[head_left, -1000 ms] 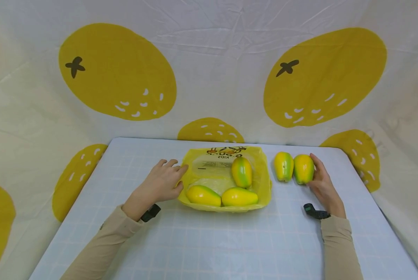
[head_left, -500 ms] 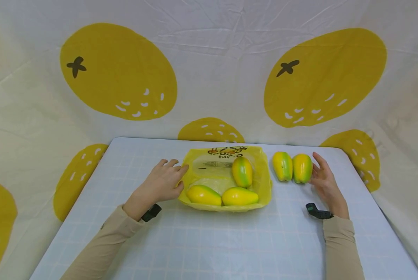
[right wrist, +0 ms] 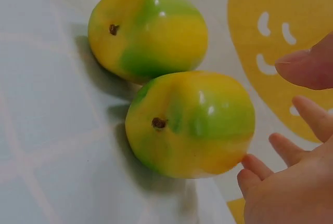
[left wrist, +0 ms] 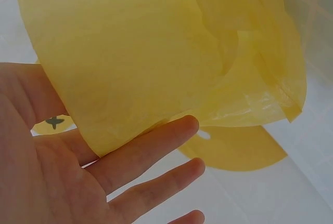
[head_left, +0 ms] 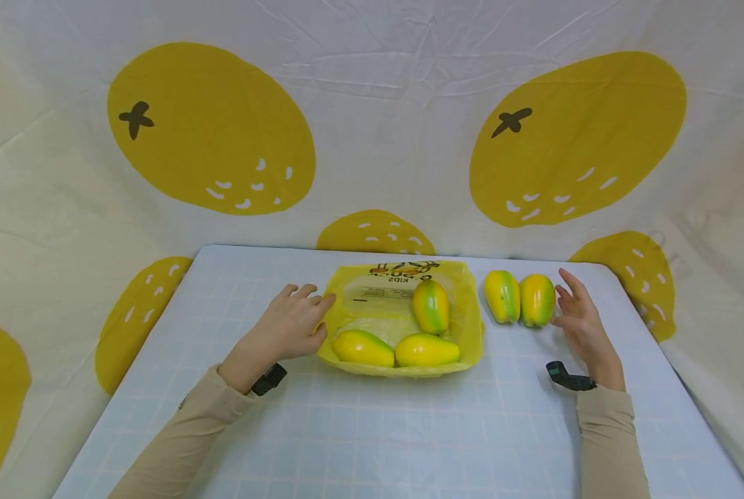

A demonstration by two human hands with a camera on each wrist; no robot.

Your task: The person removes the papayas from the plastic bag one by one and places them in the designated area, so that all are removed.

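A yellow plastic bag [head_left: 403, 371] lies mouth-up on the table with three glossy yellow-green fruits [head_left: 431, 307] inside, shaped like mangoes or papayas. At its left rim is my left hand [head_left: 287, 322]; in the left wrist view the bag's edge [left wrist: 130, 68] runs between its extended fingers, hiding the thumb and one finger behind the film. Two more such fruits stand side by side right of the bag, the left one [head_left: 503, 296] close against the right one [head_left: 537, 300]. My right hand [head_left: 584, 326] is spread beside the right fruit, holding nothing, its fingertips near the fruit's side.
Everything rests on a pale blue table [head_left: 372, 443] with a light grid pattern. A white curtain [head_left: 391, 138] with large printed yellow fruits rises directly behind the table's back edge and along both sides. Both wrists carry black straps [head_left: 568, 380].
The right hand has let go of the right fruit and drawn slightly to the right, fingers opening. The two fruits have shifted a little left. The left hand and bag have stayed put.
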